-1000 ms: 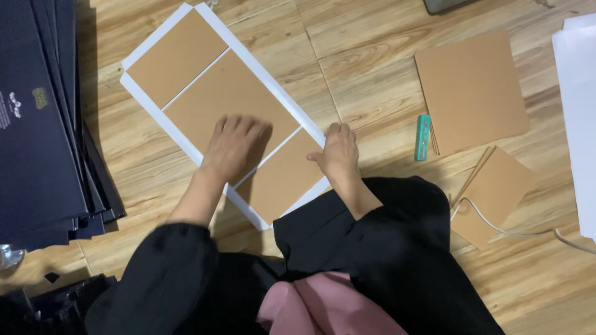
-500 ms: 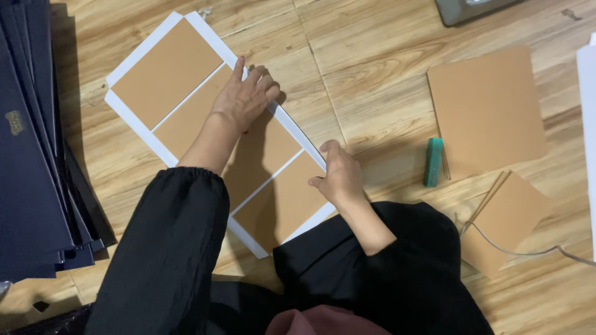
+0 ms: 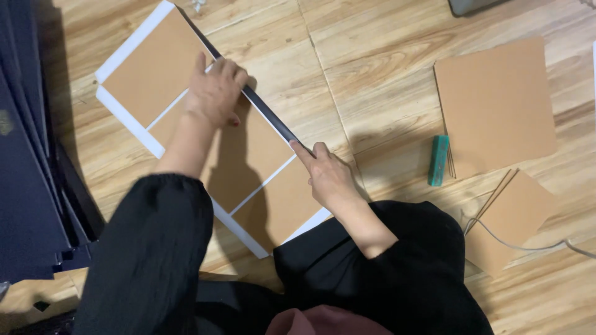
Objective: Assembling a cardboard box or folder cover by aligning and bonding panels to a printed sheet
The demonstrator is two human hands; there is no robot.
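Wooden floor: both hands, left (image 3: 215,92) and right (image 3: 326,175), now fold up the sheet's (image 3: 139,80) dark edge (image 3: 267,115), fingers flat.

Lighting even and fairly bright, from overhead. Soft shadows fall toward 5 o'clock beneath the left hand (image 3: 214,93) and right hand (image 3: 329,177), across the brown panels (image 3: 248,155) and the wooden floor (image 3: 372,80). Mild sheen on floor planks. Focus sharp centrally; dark stack (image 3: 25,155) at 9 o'clock underexposed, detail lost.

White sheet (image 3: 127,48) with 3 brown panels
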